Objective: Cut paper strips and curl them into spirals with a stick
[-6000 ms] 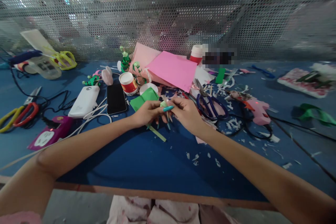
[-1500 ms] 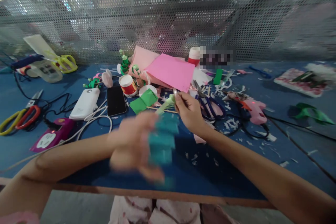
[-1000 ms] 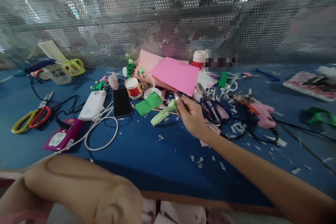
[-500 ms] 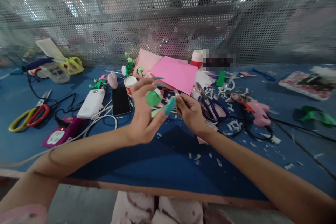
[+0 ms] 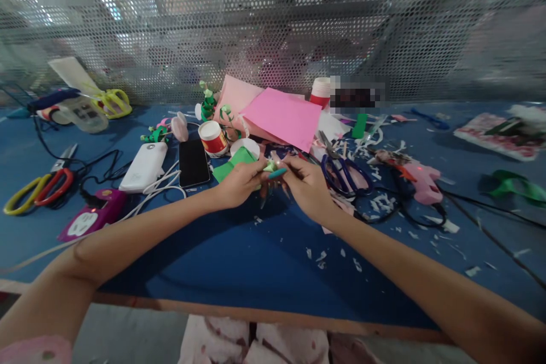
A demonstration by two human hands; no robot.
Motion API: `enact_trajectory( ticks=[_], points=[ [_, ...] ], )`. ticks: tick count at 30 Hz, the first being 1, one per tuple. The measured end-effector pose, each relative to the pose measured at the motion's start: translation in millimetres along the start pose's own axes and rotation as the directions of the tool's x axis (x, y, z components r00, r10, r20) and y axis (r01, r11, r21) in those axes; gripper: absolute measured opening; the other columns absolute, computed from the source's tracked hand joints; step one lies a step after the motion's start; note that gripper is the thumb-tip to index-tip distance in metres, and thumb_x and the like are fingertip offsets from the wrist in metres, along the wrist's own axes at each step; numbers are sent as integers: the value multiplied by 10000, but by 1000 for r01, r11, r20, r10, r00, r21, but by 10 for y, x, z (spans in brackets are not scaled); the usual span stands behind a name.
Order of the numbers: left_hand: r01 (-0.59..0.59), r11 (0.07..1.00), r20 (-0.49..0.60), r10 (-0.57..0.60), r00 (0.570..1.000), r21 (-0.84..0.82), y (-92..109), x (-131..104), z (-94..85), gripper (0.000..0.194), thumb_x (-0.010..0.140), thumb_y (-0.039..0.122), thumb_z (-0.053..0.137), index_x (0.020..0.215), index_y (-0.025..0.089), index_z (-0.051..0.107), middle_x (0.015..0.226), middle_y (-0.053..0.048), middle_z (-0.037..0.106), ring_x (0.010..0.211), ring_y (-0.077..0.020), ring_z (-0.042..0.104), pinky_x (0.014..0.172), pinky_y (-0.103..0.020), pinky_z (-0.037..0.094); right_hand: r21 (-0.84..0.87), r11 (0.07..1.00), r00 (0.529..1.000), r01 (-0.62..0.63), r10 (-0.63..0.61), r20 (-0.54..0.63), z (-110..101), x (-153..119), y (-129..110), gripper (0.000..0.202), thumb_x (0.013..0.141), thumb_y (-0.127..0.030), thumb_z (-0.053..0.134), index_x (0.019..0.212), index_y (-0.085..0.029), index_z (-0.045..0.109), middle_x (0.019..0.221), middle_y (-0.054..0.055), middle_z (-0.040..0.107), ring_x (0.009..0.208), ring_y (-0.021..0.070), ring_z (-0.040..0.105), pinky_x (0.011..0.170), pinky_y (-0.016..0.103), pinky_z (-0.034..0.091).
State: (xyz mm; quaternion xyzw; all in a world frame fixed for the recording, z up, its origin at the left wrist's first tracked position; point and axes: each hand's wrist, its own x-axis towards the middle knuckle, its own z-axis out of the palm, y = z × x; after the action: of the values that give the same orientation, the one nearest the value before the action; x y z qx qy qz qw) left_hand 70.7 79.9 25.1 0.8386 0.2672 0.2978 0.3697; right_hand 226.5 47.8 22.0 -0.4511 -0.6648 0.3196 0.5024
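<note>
My left hand, with long teal nails, is closed in a pinch on a small light-green paper piece. My right hand meets it from the other side, its thumb and fingers closed on the same piece. The fingers hide most of it, so its shape is hard to make out. A green paper sheet lies just behind my left hand, beside a white round piece. Close to my right hand rest dark-blue-handled scissors.
Pink paper sheets and a red-and-white cup stand behind the hands. A phone, white power bank, purple socket and scissors lie left. A pink glue gun with cords and paper scraps lies right.
My left hand has come down and its spread fingers have closed round the light-green paper piece. The right hand stays at the piece. The view has shifted slightly.
</note>
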Motion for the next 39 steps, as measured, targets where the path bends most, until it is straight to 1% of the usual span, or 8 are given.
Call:
enact_trajectory(
  ticks=[4, 7, 11, 15, 22, 27, 33, 39],
  points=[
    [-56, 996, -138, 64, 988, 63, -83, -5, 24, 188, 830, 153, 416, 643, 156, 422, 600, 15, 579, 589, -87, 555, 587, -196, 411, 71, 996, 998, -53, 55, -17, 3, 8, -7, 368, 790, -477, 495, 586, -171, 489, 425, -52, 411, 361, 59, 360, 384, 215, 272],
    [-58, 996, -137, 67, 988, 71, -141, -16, 41, 134, 823, 146, 434, 694, 149, 470, 644, 3, 625, 626, -100, 592, 597, -198, 430, 43, 998, 999, -42, 43, -15, -6, 11, -19, 379, 795, -478, 486, 566, -177, 458, 404, -58, 393, 353, 56, 361, 378, 209, 270],
    [-121, 977, -185, 154, 971, 177, -223, -20, 27, 97, 826, 151, 432, 765, 140, 508, 646, 2, 619, 582, -92, 590, 553, -185, 431, 22, 997, 993, -73, 71, 90, -40, 48, -23, 404, 798, -492, 466, 543, -180, 446, 364, -68, 361, 319, 51, 324, 361, 214, 248],
    [-230, 894, -138, 302, 943, 385, -271, -4, -18, 135, 843, 187, 421, 833, 124, 540, 741, -43, 631, 668, -104, 596, 593, -195, 448, 14, 997, 992, -72, 70, 104, -86, 106, -11, 413, 781, -498, 487, 527, -174, 456, 376, -69, 354, 334, 45, 295, 372, 219, 236],
    [-229, 807, -101, 334, 937, 544, -254, -6, -27, 159, 845, 149, 401, 914, 111, 539, 785, -67, 629, 721, -116, 584, 635, -218, 465, 7, 998, 994, -63, 63, 88, -109, 123, -10, 409, 786, -469, 499, 511, -169, 463, 382, -67, 350, 362, 48, 300, 390, 217, 248],
    [-131, 801, -188, 291, 938, 583, -230, -15, 7, 191, 812, 101, 416, 923, 106, 572, 793, -77, 634, 719, -129, 576, 649, -246, 471, -72, 997, 998, -23, 27, 59, -83, 93, 5, 411, 808, -465, 466, 522, -170, 456, 394, -58, 355, 373, 55, 304, 393, 218, 235],
    [30, 890, -279, 110, 954, 456, -13, -8, 50, 211, 756, 76, 459, 902, 127, 602, 795, -55, 640, 734, -142, 565, 683, -273, 460, -215, 969, 993, 121, -119, 21, -45, 25, -23, 358, 848, -400, 428, 575, -170, 452, 481, -32, 427, 446, 70, 382, 450, 210, 283],
    [64, 976, -170, -29, 985, 208, 200, 33, -46, 223, 707, 196, 573, 919, 136, 609, 894, -52, 623, 844, -162, 547, 764, -294, 439, -404, 885, 968, 231, -252, 0, -97, 41, 7, 294, 841, -324, 434, 594, -169, 467, 481, -26, 450, 442, 77, 389, 462, 213, 275]
  ],
)
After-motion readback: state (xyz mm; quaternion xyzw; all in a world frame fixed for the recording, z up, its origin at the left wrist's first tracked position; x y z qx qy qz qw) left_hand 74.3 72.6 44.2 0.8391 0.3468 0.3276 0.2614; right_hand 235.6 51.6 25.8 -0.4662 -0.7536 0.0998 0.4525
